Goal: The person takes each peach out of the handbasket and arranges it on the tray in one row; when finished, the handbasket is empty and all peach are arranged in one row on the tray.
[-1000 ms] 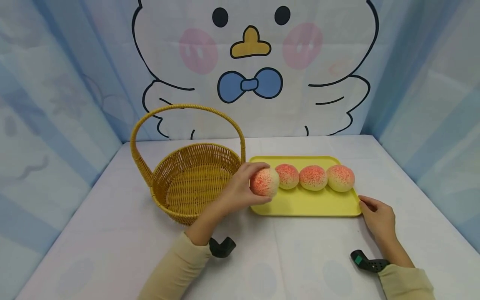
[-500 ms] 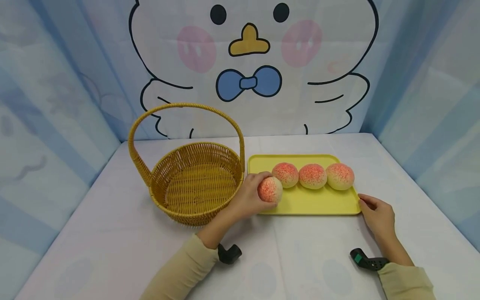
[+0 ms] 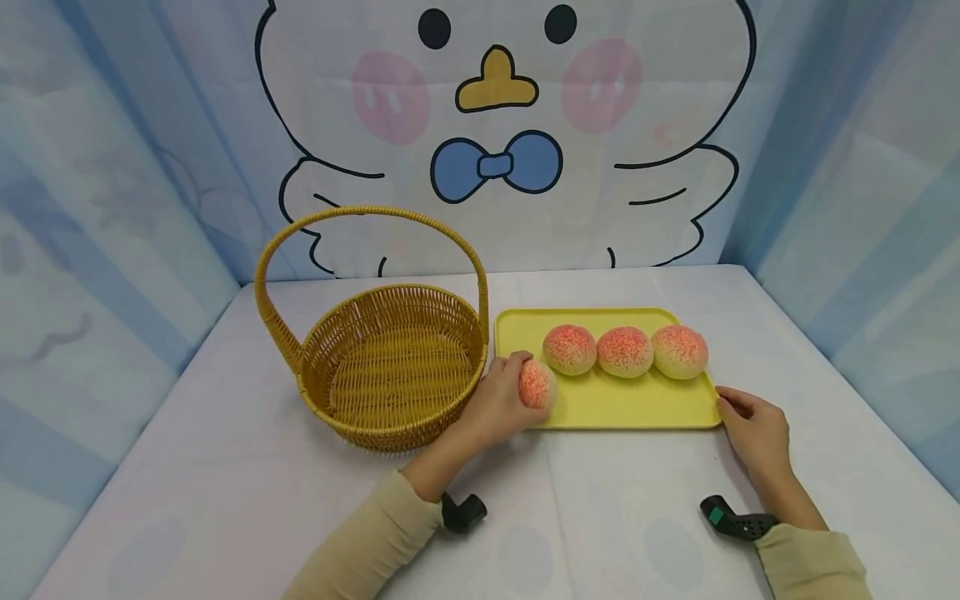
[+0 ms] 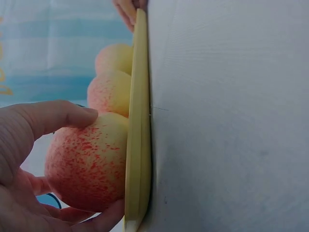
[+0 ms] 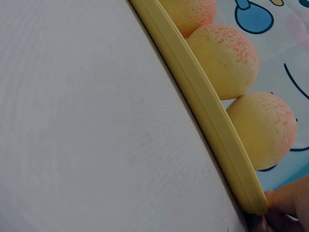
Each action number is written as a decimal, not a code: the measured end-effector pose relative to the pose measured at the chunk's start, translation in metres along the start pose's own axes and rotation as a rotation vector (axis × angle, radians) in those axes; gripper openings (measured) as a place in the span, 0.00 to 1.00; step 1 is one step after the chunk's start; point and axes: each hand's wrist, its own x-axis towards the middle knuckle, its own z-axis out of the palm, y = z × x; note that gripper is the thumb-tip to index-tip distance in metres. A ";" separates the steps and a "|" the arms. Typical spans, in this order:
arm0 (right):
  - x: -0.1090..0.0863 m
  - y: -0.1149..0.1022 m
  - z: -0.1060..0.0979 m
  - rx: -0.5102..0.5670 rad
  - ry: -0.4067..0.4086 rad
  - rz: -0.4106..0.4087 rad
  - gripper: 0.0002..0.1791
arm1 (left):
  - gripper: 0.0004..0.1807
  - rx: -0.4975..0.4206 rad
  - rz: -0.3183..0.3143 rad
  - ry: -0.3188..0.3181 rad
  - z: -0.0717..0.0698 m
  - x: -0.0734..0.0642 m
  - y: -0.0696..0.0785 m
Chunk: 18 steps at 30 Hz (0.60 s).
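My left hand (image 3: 501,402) grips a peach (image 3: 537,388) with red speckles, its thumb on one side and fingers around the other. In the left wrist view this peach (image 4: 89,166) sits low over the yellow tray (image 4: 138,125), seemingly touching it at the left end. Three more peaches stand in a row along the tray's back half: a left one (image 3: 570,350), a middle one (image 3: 626,352) and a right one (image 3: 679,352). At the tray's right edge my right hand (image 3: 757,433) pinches the rim; the right wrist view shows the thumb (image 5: 289,197) against the tray corner.
A woven basket (image 3: 393,433) with a tall arched handle (image 3: 375,211) stands left of the tray, close behind my left forearm. Nothing lies inside it. White cloth (image 3: 600,517) covers the table, and printed curtains (image 3: 862,208) enclose the back and sides.
My left hand has brought the peach down and toward the front left of the tray, uncovering the left peach of the row. The right hand keeps its place on the tray edge.
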 end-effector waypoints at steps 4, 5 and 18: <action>-0.001 0.000 -0.001 0.007 0.004 -0.010 0.22 | 0.41 0.001 -0.023 0.021 0.003 0.003 -0.002; -0.002 0.000 -0.001 0.008 0.007 -0.015 0.22 | 0.41 0.005 -0.022 0.029 0.004 0.004 -0.003; -0.001 0.003 0.001 -0.006 0.016 -0.030 0.22 | 0.40 -0.058 -0.008 0.121 0.012 0.012 -0.009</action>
